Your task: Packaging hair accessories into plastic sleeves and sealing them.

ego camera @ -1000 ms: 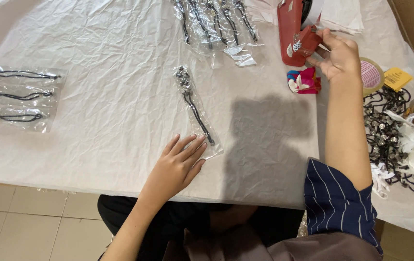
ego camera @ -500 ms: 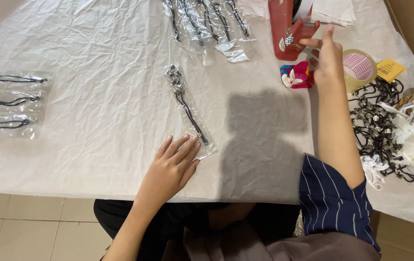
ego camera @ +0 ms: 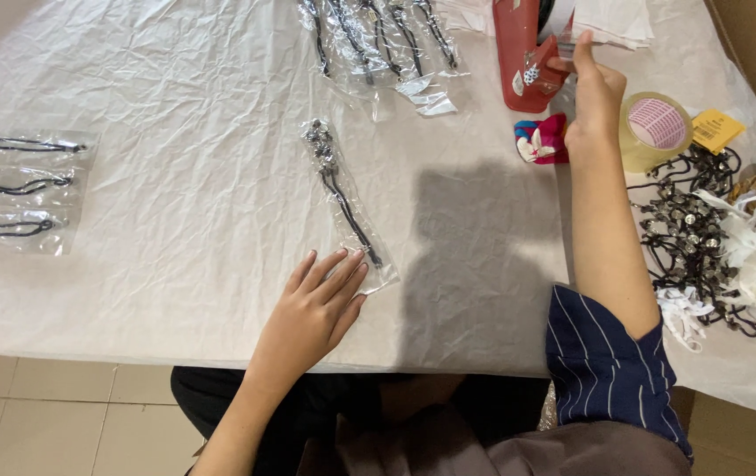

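Lying near the centre of the frame, the bagged hairband is a thin black cord with a cluster of beads at its upper end, sealed in a clear plastic sleeve that runs diagonally down to the left hand. It looks light and limp; the film is probably slick and crinkly, so a flat press or a pinch at the sleeve's lower corner seems the safest hold, away from the beaded end. The left hand's fingers lie flat and slightly spread, their tips resting on the sleeve's bottom edge, gripping nothing. At upper right, the right hand reaches to the red tape dispenser, fingers narrowed at its mouth; whether they pinch tape cannot be told. A tape roll sits just beside it, on the white-covered table.
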